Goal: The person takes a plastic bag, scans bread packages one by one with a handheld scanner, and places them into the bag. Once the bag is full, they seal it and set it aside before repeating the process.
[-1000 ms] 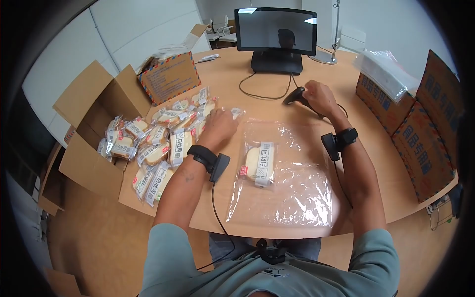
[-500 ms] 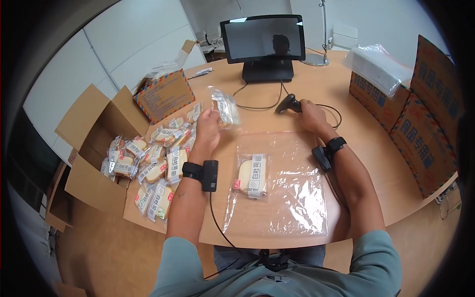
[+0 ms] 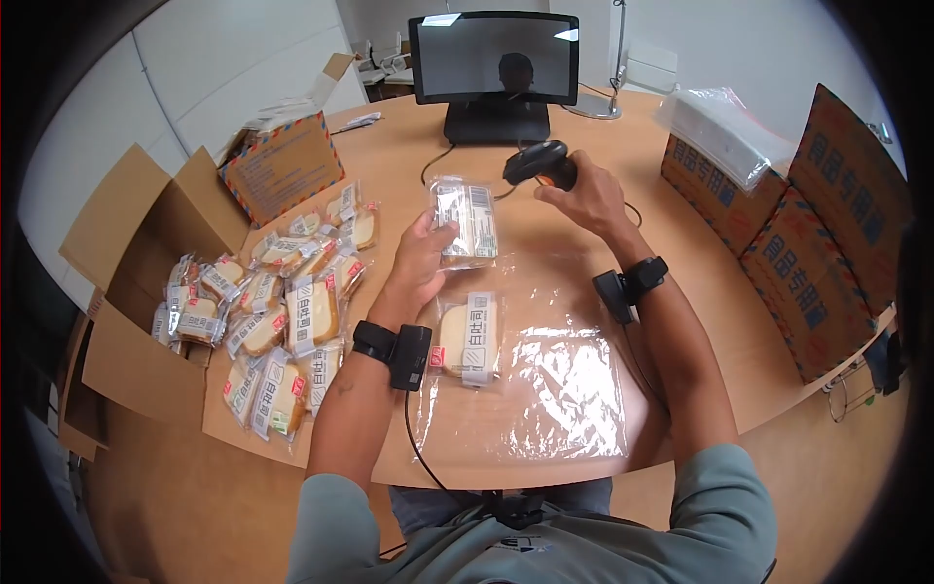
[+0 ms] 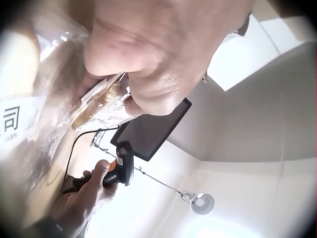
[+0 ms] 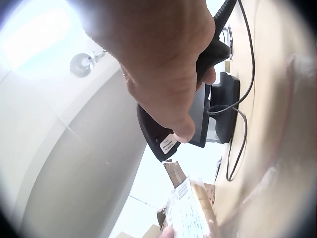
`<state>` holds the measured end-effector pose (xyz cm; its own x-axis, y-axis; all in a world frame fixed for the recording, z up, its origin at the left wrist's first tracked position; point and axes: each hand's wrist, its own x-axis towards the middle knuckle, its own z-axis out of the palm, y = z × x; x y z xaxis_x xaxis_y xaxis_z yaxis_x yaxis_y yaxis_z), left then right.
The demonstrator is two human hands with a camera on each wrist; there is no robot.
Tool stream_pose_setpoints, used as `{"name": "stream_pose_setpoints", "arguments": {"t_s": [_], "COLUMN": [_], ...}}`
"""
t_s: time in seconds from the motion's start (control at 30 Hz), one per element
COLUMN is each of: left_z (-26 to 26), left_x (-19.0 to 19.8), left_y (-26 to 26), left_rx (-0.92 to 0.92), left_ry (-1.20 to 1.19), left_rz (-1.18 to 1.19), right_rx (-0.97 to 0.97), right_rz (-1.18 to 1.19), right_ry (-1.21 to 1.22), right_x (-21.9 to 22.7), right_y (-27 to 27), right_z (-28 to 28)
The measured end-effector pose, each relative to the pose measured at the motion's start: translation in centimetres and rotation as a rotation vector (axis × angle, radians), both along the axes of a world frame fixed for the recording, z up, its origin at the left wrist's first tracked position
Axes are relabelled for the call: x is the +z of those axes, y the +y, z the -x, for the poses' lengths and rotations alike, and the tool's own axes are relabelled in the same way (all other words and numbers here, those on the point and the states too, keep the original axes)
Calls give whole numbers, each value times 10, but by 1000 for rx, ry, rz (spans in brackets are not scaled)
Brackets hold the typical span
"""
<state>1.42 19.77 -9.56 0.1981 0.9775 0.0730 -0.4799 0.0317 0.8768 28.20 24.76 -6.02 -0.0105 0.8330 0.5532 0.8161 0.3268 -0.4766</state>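
My left hand point(image 3: 418, 258) grips a wrapped sandwich bread packet point(image 3: 467, 219), its barcode label facing up, held over the far edge of a flat clear plastic bag point(image 3: 559, 389). A black barcode scanner point(image 3: 537, 165) is held up in my right hand point(image 3: 593, 200), its head pointing left toward that packet. The right wrist view shows the thumb along the scanner body point(image 5: 158, 136) and the labelled bread packet point(image 5: 190, 210) beyond it. Another bread packet point(image 3: 467, 339) lies face up on the bag's left part, just nearer than the held one.
Several more bread packets point(image 3: 313, 313) are heaped on the left, spilling from an open carton point(image 3: 136, 375). A monitor point(image 3: 494, 63) stands at the back, with a small carton point(image 3: 282, 170) left of it. On the right, cartons point(image 3: 812, 282) carry a stack of clear bags point(image 3: 730, 136).
My left hand has lifted a bread packet from the heap and brought it right, turned label up. My right hand has raised the scanner off the table and aimed it left.
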Motion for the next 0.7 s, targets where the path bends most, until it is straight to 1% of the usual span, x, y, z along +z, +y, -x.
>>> {"name": "stream_pose_setpoints", "arguments": {"t_s": [0.07, 0.2, 0.27, 0.37, 0.57, 0.7], "left_z": [-2, -4, -4, -3, -7, -7], "left_x": [2, 7, 6, 4, 7, 8], "left_y": [0, -3, -3, -1, -3, -4], "left_rx": [22, 22, 0, -23, 0, -1], "left_ry": [51, 70, 56, 60, 47, 28], "left_rz": [-32, -14, -22, -7, 1, 3], "right_rx": [33, 59, 69, 62, 108, 95], "right_rz": [-33, -35, -96, -104, -69, -52], "right_ry": [-35, -37, -74, -98, -96, -113], "right_x": [-1, 4, 2, -1, 5, 2], "right_y": [-1, -7, -7, -5, -11, -8], "right_z": [5, 11, 12, 12, 13, 13]}}
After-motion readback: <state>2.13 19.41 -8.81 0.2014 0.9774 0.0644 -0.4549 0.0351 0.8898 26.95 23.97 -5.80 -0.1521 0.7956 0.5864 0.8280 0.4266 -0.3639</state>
